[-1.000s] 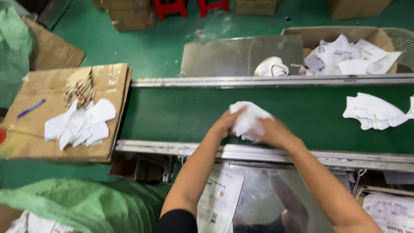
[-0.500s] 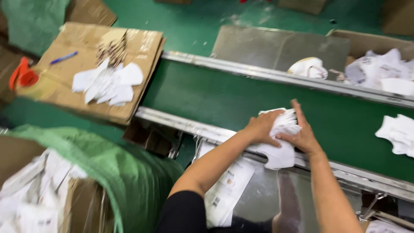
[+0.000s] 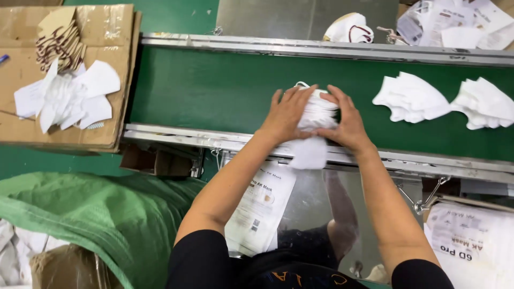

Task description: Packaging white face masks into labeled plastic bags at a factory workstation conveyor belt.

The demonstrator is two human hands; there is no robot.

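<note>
A stack of folded white masks lies on the green conveyor belt at its near edge, partly hanging over the metal rail. My left hand presses against the stack's left side and my right hand against its right side, so both hands squeeze it between them. Farther right on the belt lie two more white mask stacks, apart from my hands.
A flat cardboard box at the left carries loose white masks and brown ear loops. A green sack lies below it. Printed plastic bags sit under the rail. A bin of white packets stands behind the belt.
The view has shifted and straightened over the belt. My hands stayed on the mask stack and now flank it, pressing it together at the belt's near edge.
</note>
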